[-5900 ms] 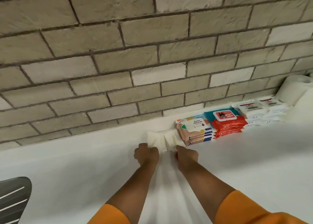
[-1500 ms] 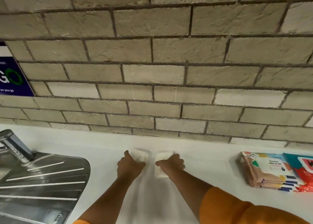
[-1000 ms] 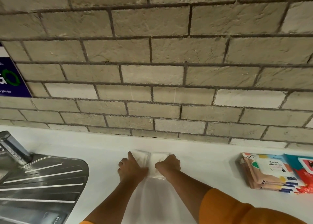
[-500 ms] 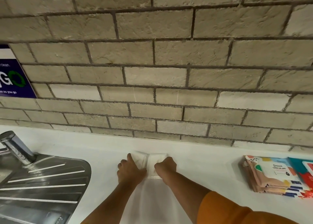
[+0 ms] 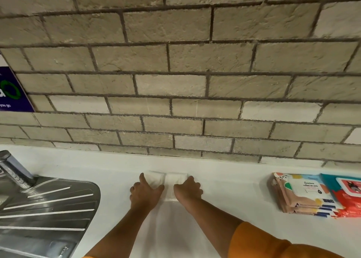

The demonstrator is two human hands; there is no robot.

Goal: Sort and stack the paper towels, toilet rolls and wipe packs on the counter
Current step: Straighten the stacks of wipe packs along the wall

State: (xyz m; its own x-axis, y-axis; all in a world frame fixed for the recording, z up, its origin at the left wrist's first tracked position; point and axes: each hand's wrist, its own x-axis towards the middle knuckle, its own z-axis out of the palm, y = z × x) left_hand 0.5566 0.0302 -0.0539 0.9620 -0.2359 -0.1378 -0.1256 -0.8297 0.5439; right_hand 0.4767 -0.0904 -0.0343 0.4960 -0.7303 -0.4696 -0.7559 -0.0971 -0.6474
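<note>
Two small white toilet rolls lie side by side on the white counter (image 5: 234, 191), close to the brick wall. My left hand (image 5: 145, 192) holds the left roll (image 5: 155, 176), with the thumb on its near side and the fingers along its left side. My right hand (image 5: 188, 189) grips the right roll (image 5: 175, 177), its fingers curled over the roll's right side. The rolls touch each other. A stack of peach wipe packs (image 5: 304, 193) lies at the right, with a red and teal wipe pack stack (image 5: 349, 191) beside it at the frame edge.
A steel sink drainer (image 5: 45, 205) with a tap (image 5: 13, 170) takes up the left of the counter. The brick wall (image 5: 175, 82) rises right behind the rolls. A purple sign (image 5: 11, 93) hangs on it at the left.
Both hands carried the two rolls left along the counter, away from the wipe packs, then pushed them together. In the last half second they barely moved.
</note>
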